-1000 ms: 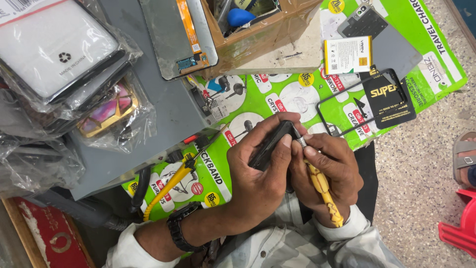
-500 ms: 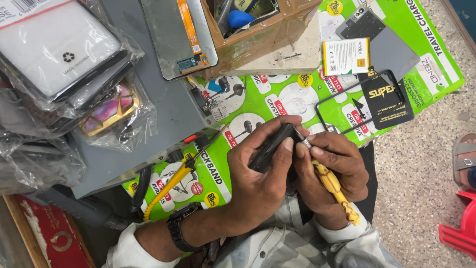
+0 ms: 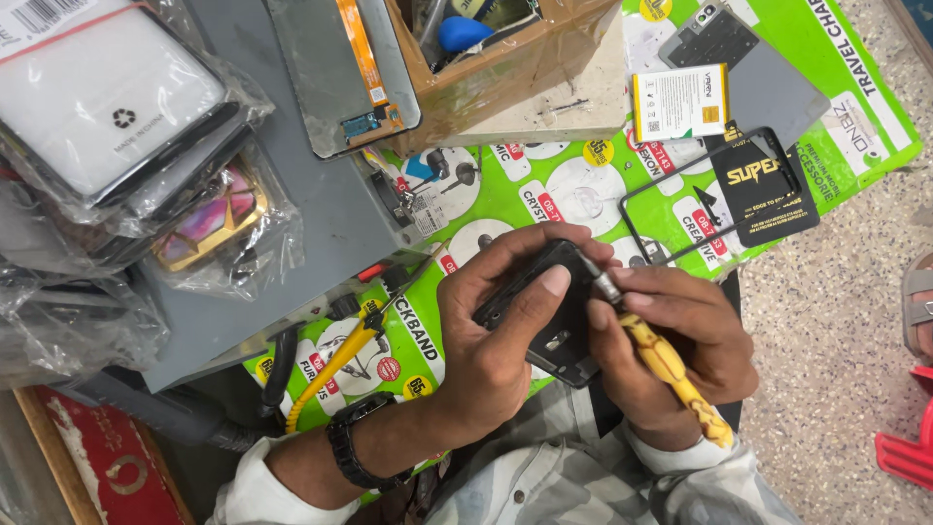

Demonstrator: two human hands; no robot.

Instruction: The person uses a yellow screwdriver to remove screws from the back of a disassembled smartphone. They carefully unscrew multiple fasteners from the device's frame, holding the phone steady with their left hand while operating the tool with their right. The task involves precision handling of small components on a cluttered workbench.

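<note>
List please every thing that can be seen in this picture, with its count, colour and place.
phone: one, black, held in the left hand
screwdriver: one, yellow handle, in the right hand, tip at the phone
battery: one, white and yellow, upper right
green sheets: several, under the work
cardboard box: one, brown, top middle
bagged phone cases: several, clear plastic, left
watch: one, black, left wrist
left hand: one, grips the phone
right hand: one, grips the screwdriver
</note>
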